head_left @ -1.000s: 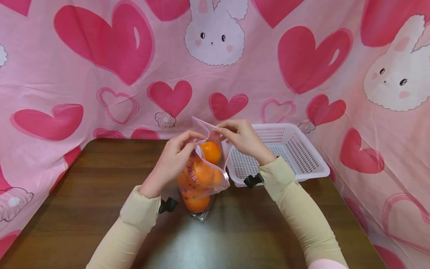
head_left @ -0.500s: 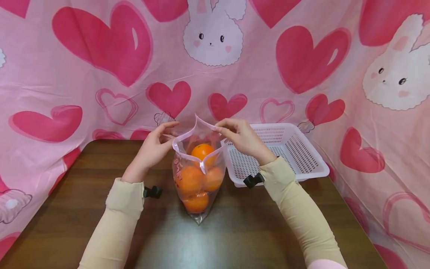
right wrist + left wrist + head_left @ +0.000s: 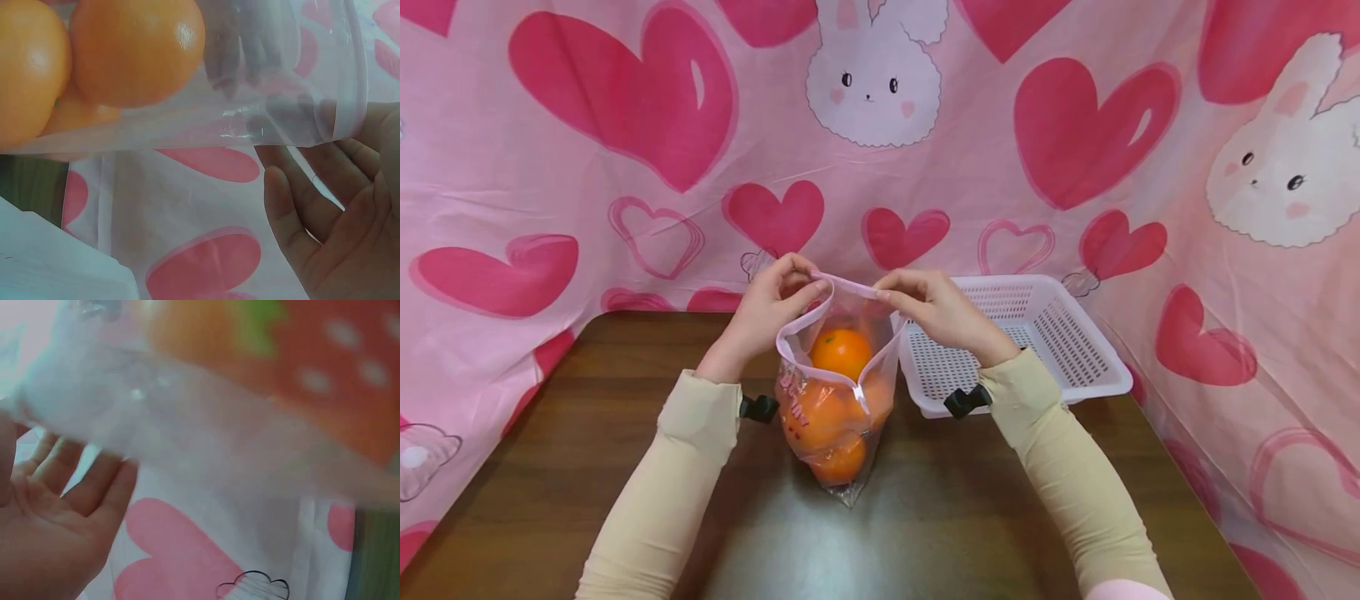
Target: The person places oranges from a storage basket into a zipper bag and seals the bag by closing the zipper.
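Observation:
A clear zip bag (image 3: 792,396) with a pink zipper rim and printed pink lettering stands on the table, its mouth spread wide. Several oranges fill it; the topmost orange (image 3: 842,353) shows through the opening. My left hand (image 3: 766,308) pinches the rim at the back left between thumb and fingers. On the back right of the same rim, my right hand (image 3: 938,310) pinches with thumb and forefinger. A white zipper slider (image 3: 860,393) hangs at the front of the mouth. In the left wrist view a blurred strawberry print (image 3: 344,369) covers part of the bag.
To the right of the bag stands a white perforated plastic basket (image 3: 1071,342), close behind my right wrist. The brown wooden table (image 3: 970,508) ends at a pink curtain (image 3: 985,192) with hearts and rabbits at the back and sides.
My left hand first moved left, then came back right and up to the back of the rim. The bag's mouth has opened out toward me. The right hand stays nearly in place.

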`<action>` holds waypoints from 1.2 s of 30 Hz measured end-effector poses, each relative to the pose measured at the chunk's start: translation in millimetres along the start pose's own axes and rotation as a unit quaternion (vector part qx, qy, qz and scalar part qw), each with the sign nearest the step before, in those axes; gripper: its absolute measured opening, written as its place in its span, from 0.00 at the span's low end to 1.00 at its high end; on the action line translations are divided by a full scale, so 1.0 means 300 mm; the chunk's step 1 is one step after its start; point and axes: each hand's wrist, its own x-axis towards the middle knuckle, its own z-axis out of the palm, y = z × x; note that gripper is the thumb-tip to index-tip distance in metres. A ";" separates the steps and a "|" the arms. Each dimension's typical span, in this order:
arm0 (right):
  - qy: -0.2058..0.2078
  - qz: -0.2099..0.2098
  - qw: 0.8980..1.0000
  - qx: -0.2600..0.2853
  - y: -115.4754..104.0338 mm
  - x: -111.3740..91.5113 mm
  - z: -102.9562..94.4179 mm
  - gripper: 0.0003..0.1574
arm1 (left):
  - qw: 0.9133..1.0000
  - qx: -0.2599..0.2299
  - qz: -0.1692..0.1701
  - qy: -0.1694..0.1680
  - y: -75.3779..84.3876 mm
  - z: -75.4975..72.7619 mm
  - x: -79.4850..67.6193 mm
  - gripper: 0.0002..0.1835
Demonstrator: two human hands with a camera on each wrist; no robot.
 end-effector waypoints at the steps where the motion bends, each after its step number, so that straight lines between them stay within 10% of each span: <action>1: 0.006 0.008 1.000 -0.001 0.000 -0.003 0.001 0.11 | 1.000 0.002 -0.001 0.017 -0.003 0.003 -0.002 0.13; 11: 0.088 0.027 0.995 -0.031 -0.050 -0.101 -0.016 0.18 | 0.990 0.046 -0.001 0.133 -0.032 -0.007 -0.047 0.13; 25: -0.056 0.051 0.997 -0.024 -0.020 -0.195 -0.003 0.17 | 0.981 0.040 -0.021 0.188 -0.048 -0.041 -0.098 0.16; 36: 0.016 0.090 0.995 -0.028 0.023 -0.192 -0.011 0.15 | 0.971 0.030 -0.021 0.238 -0.076 -0.078 -0.144 0.14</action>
